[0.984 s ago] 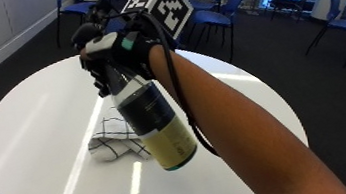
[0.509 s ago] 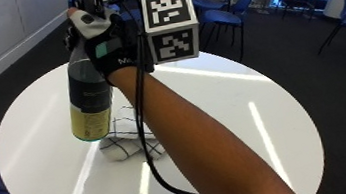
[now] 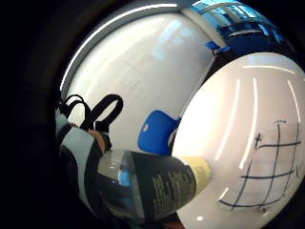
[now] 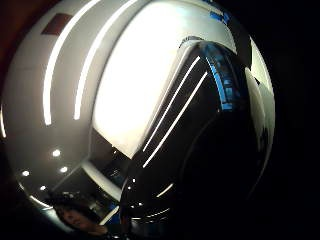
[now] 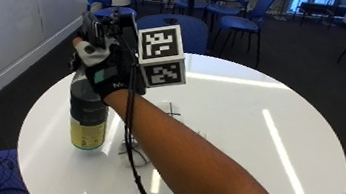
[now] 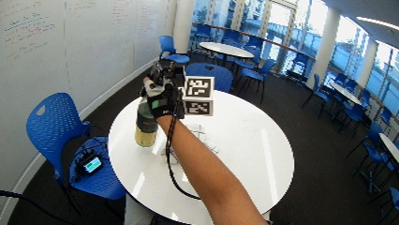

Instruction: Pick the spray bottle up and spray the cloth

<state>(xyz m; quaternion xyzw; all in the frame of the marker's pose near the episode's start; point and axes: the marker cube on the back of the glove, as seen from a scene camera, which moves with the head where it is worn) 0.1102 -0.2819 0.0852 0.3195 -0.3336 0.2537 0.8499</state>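
Gloved right hand (image 5: 106,70) raised over the round white table (image 5: 278,133), fingers curled round the neck and upper body of the spray bottle (image 5: 89,120). Bottle upright, dark body and yellow base below the fingers, near the table's edge on the wall side; whether base touches the top, cannot tell. Grid-patterned white cloth (image 5: 164,128) just beside bottle, partly hidden behind forearm.

Bottle (image 5: 88,119) swung from tilted to upright, now beside cloth (image 5: 170,111), hand (image 5: 107,65) raised

Round white table (image 5: 250,117) under checked cloth (image 5: 174,111)
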